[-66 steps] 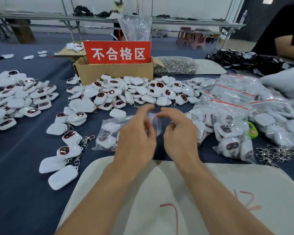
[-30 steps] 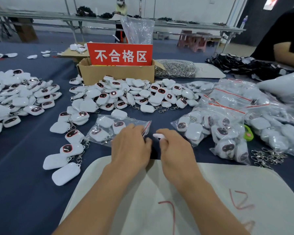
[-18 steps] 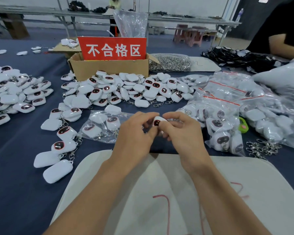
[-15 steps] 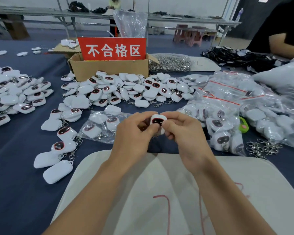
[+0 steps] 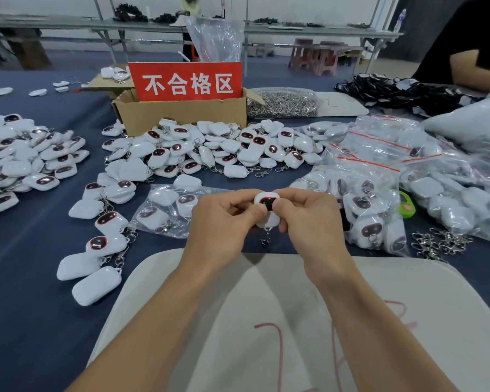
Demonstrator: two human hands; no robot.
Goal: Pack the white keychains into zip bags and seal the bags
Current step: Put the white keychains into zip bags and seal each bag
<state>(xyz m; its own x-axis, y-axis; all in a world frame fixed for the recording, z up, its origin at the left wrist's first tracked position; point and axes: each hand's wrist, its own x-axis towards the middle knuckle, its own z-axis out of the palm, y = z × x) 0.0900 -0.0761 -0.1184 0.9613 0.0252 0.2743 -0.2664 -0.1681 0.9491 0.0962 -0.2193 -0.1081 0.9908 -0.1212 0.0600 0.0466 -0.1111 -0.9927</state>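
- I held one white keychain (image 5: 267, 204) up off the navy worktop (image 5: 26, 278), its dark, red-rimmed face turned toward me.
- My left fingers (image 5: 238, 198) were curled round its left side, the thumb pressed against the edge of the face.
- My right fingers (image 5: 294, 197) were curled round its right side in the same way, so both hands pinched it between them.
- Its metal clasp (image 5: 265, 239) hung just below my fingers.
- Just left of my fingers lay a clear zip bag (image 5: 164, 213) holding a few keychains; I could not tell whether its mouth was sealed.
- Farther left, a trail of loose keychains (image 5: 96, 284) ran toward me across the worktop.
- Beyond my fingers sat a heap of keychains (image 5: 224, 148), and behind it a cardboard box (image 5: 181, 111) with a red sign (image 5: 186, 83) standing in it.
- To the right of my fingers, filled bags (image 5: 365, 199) with red zip strips lay piled against one another, with some loose clasps (image 5: 436, 244) near them.
- Nearer me than my fingers, a white sheet (image 5: 266, 292) with red marks lay under my forearms.
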